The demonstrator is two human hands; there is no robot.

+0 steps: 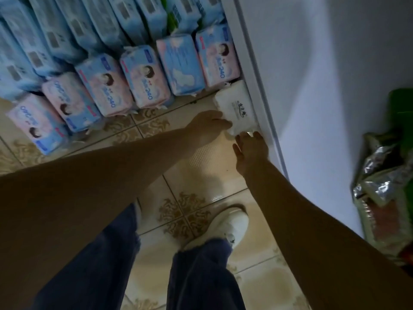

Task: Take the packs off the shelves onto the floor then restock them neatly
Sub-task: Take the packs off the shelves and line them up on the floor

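Gripping white soft plastic pack [237, 106] by near corner with left hand [209, 125], touching its end with relaxed right hand [251, 148], on patterned tile floor [201, 171]. Apparently unloading, beside rows of pink-and-blue plastic packs [143, 77] awaiting restocking.

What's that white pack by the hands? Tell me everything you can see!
The white pack is a soft, puffy plastic-wrapped bundle with dark writing on top. It lies flat on the tiled floor, along the white shelf edge, next to the pink-and-blue packs. The left hand and right hand both touch its near end; the left's grip is unclear.
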